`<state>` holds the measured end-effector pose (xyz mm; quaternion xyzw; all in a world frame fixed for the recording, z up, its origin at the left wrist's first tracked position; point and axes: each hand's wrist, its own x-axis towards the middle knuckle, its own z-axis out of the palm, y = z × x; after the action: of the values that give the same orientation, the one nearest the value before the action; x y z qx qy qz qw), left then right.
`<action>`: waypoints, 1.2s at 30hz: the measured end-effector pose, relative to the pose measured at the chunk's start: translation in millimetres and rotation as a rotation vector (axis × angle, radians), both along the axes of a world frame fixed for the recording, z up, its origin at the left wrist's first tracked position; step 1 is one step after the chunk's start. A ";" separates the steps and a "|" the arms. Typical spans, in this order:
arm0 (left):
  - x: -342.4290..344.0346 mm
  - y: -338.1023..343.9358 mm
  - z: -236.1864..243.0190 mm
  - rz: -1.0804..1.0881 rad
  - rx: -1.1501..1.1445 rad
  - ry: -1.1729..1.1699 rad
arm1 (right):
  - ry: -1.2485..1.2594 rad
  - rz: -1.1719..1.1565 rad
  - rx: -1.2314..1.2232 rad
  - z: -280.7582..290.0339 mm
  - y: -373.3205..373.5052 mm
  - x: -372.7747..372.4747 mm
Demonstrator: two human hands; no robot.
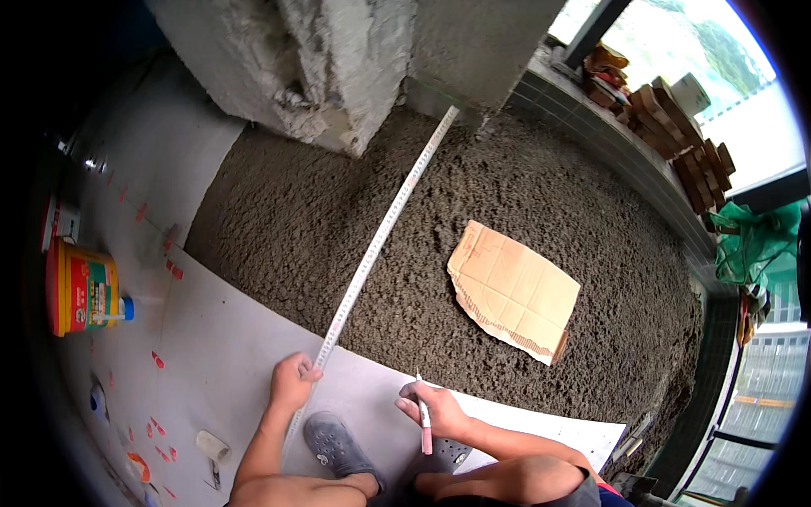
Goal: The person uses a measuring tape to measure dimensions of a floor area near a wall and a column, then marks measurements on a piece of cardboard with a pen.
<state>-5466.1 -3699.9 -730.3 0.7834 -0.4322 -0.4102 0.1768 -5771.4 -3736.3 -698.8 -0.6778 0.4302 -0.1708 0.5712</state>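
A long white measuring tape (372,245) runs across the rough dark mortar bed (279,228) to the base of the concrete wall. Near the edge of the pale tiles, my left hand (294,378) is closed on the tape, and a stretch of it continues below the fingers. Between the fingers of my right hand (439,411) is a marker pen (425,422), white with a reddish end, held over the tile's edge. A torn piece of cardboard (517,291) lies flat on the mortar, ahead of my right hand.
Large pale tiles (228,338) with red clips reach left, where a yellow bucket (84,287) stands. A rough concrete column (296,68) rises ahead. Brown blocks (667,118) are stacked on the window ledge at right, beside green netting (756,241). A trowel-like tool (632,439) lies lower right.
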 end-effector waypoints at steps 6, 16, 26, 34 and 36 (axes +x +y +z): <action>-48.2 0.8 -20.5 -0.026 0.025 0.032 | -0.056 -0.210 -0.072 0.1 8.6 -7.4; -82.3 -1.6 -48.1 0.020 0.065 -0.061 | -0.006 -0.304 -0.023 5.3 5.2 -30.6; -90.8 -14.1 -33.1 0.005 -0.030 -0.104 | -0.019 -0.327 -0.039 -6.2 -4.9 -19.4; -90.9 -6.0 -37.3 0.005 -0.109 -0.130 | -0.023 -0.177 0.032 -18.3 -9.9 -7.3; -91.0 -6.7 -38.3 0.008 -0.121 -0.115 | -0.022 -0.163 0.029 -20.5 -12.0 -5.3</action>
<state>-5557.1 -3706.6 -768.6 0.7952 -0.4627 -0.3369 0.2003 -5776.7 -3748.3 -719.3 -0.6305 0.4801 -0.2178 0.5697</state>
